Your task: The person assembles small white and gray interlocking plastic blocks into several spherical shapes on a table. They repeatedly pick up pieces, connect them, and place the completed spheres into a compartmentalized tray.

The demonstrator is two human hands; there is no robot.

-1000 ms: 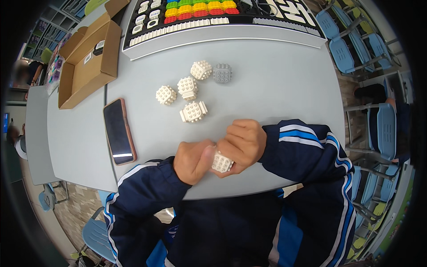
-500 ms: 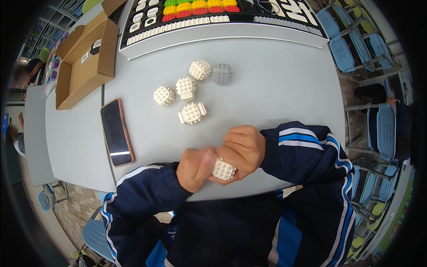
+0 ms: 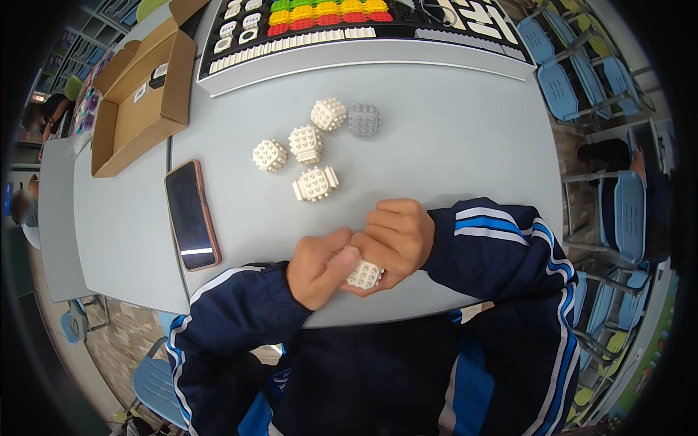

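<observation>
A: Location of the piece in hand?

B: Low centre, above the near part of the table (image 3: 465, 138). A white studded block (image 3: 365, 275) is held there, one studded face turned upward; its far and left parts are covered by the hands.

A: State of the hands?

B: Left hand (image 3: 314, 272) partly closed, its thumb laid against the block's left side. Right hand (image 3: 398, 236) curled almost to a fist, the block gripped at its lower side. How far the hidden fingers are wrapped cannot be told.

A: Why both hands?

B: Braced from two sides, it seems — a small, knobbly piece is probably better steadied that way. By being held close to the body, it is likely kept in easy sight.

A: And the loose pieces?

B: Four white blocks (image 3: 305, 143) are set beyond the hands, with a grey block (image 3: 364, 120) just beside the farthest one. Ribbed strips are borne by two of the white ones. The group is presumably placed for easy reach, with working room left.

A: The edges?

B: A phone (image 3: 192, 216) is laid face up by the table seam, apart from the blocks. An open cardboard box (image 3: 153, 134) is set at far left. A parts tray (image 3: 371, 59) is placed across the far side — coloured pieces sorted in rows, perhaps so that each kind is quickly found.
</observation>
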